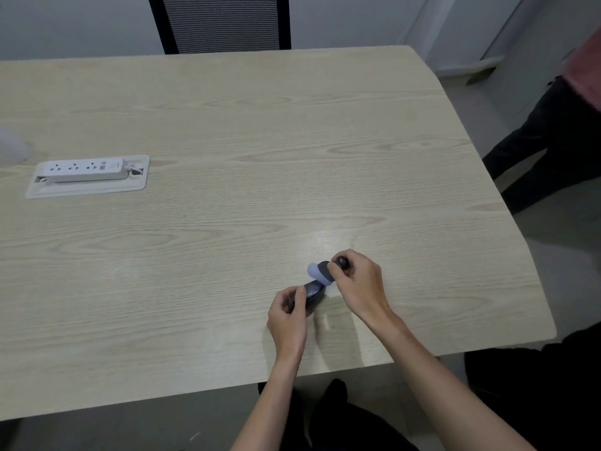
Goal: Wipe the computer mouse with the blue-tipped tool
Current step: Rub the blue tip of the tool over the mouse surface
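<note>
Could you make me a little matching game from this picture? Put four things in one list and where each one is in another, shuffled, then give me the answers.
Things:
1. computer mouse
2. blue-tipped tool
3. power strip
4. chair

Places:
A. behind the far edge of the table
B. held in the right hand
C. set in a recess at the left of the table
D. gripped by the left hand near the table's front edge

Pairs: 1-D, 2-B, 3-C, 4-A
</note>
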